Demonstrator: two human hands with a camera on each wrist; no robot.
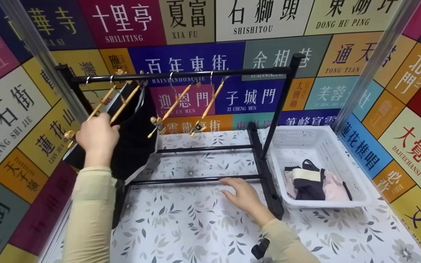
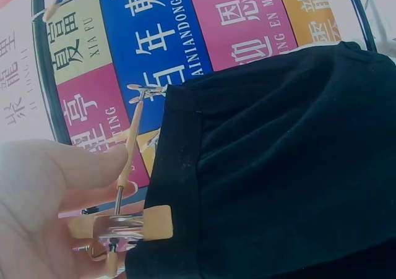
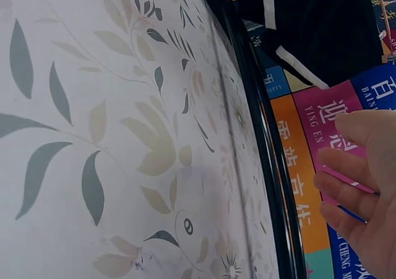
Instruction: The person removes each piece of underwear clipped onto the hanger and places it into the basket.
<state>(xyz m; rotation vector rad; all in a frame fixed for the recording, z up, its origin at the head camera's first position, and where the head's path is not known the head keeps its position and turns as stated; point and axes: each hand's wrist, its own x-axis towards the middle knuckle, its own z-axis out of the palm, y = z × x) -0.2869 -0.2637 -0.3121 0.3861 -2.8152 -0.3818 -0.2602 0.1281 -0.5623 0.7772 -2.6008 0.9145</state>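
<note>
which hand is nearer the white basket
Right. The right hand is left of the basket, with the rack's foot between them; the left hand is farther left, holding a hanger.

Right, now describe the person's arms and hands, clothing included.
The left sleeve and right sleeve are long and pale yellow-beige. A similarly pale band circles the left one near the wrist; a small black object sits against the right. The left hand and right hand are ungloved.

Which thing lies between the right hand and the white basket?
In the head view, the rack's black side foot lies between the right hand and the white basket.
</note>
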